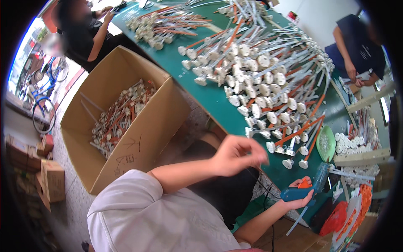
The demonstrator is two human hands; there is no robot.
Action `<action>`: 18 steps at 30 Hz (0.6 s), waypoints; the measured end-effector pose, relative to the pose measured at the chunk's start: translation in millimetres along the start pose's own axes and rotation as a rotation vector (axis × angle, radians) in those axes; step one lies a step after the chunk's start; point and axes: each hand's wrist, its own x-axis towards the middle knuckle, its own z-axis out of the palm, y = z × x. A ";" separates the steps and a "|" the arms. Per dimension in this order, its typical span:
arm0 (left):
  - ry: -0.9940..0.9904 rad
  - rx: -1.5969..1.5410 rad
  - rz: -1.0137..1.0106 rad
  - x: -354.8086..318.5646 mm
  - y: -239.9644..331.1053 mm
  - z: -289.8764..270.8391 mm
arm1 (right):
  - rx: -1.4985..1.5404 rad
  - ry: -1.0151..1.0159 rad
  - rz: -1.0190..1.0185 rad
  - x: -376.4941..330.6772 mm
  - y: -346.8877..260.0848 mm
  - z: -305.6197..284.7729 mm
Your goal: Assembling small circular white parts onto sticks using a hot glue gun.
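Observation:
My right hand (299,200) is wrapped round the handle of a blue glue gun (320,178) with an orange trigger, at the table's near right edge. A pale translucent stick (297,221) slants down below the gun. My left hand (237,156) is raised in front of the table edge, fingers curled in toward the thumb. Its tips are slightly blurred, and I cannot make out anything between them. Beyond it lies a big pile of round white discs (263,62) fixed to grey and orange strips. The nearest of these pieces (287,163) stand just right of my left hand.
A large cardboard box (140,145), partly filled with similar strip pieces, stands at left. A green bowl (325,143) sits on the green table (218,101) near stacked white discs (354,143). A black cable (265,197) hangs below the edge. Two people work across the table.

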 end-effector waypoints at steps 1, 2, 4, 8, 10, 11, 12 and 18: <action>-0.191 -0.163 -0.181 -14.6 -12.8 -1.7 | -0.020 -0.029 0.003 1.9 -0.7 -1.7; -0.209 -0.170 -0.393 -33.2 -22.3 1.7 | -0.004 -0.026 0.004 3.3 -2.4 -3.5; -0.354 -0.585 -0.521 -65.9 -28.4 27.9 | 0.038 -0.042 0.020 8.0 -8.5 -11.0; -0.390 -1.162 -0.623 -92.9 19.4 81.0 | 0.046 -0.028 0.045 10.6 -7.1 -6.1; -0.801 -0.941 -0.767 -80.1 47.7 65.4 | 0.132 -0.146 0.057 16.5 -12.3 -13.1; -0.778 -0.948 -0.756 -83.0 47.0 66.4 | 0.131 -0.142 0.082 18.8 -13.9 -21.8; -0.781 -1.138 -0.607 -84.2 45.5 69.0 | 0.084 -0.038 0.010 15.9 -10.8 -14.8; -0.746 -1.285 -0.365 -87.8 42.2 66.9 | 0.007 0.085 -0.049 11.6 -9.6 -14.1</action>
